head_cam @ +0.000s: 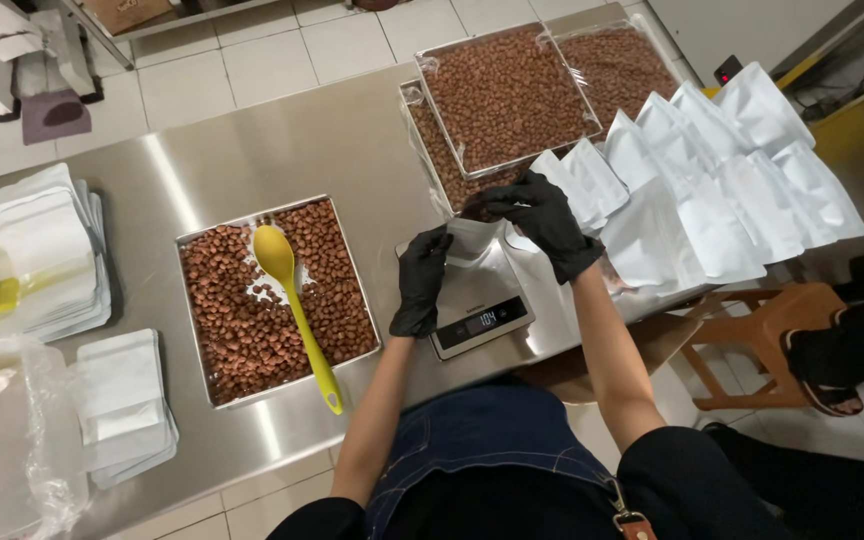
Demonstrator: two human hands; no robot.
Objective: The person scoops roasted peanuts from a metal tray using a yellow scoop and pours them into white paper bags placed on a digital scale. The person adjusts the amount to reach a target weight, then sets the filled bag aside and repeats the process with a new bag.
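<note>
Here, both black-gloved hands are gripping a small white pouch (472, 240) over the kitchen scale (477, 305): the left hand (420, 282) is closing around its left edge, the right hand (542, 218) is pinching its top from above. Left of the left hand, a yellow spoon (292, 300) is lying in a tray of brown nuts (270, 300). Beside the right hand, filled white pouches (722, 170) are lying overlapped.

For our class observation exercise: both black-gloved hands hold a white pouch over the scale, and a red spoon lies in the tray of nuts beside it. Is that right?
Not quite. The spoon is yellow, not red, as the head view shows. The rest stands: left hand and right hand hold the white pouch over the scale, beside the tray of nuts.
</note>
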